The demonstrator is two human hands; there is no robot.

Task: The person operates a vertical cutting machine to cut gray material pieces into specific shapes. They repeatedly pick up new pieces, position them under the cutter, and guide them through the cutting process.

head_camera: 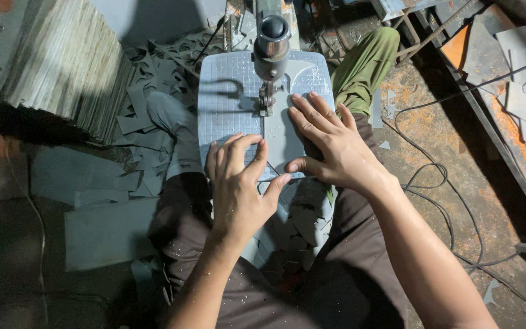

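Both hands lie open and flat, palms down, pressing a thin grey sheet onto the saw table, left hand at 7 o'clock and right hand at 4 o'clock of the blade, fingers spread forward.

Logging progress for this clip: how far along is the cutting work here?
Done: grey offcuts are piled in the person's lap and more scraps lie on the floor. In hand: the left hand and right hand press a grey sheet flat on the saw table, at the blade. Left: a tall stack of sheets stands at the left.
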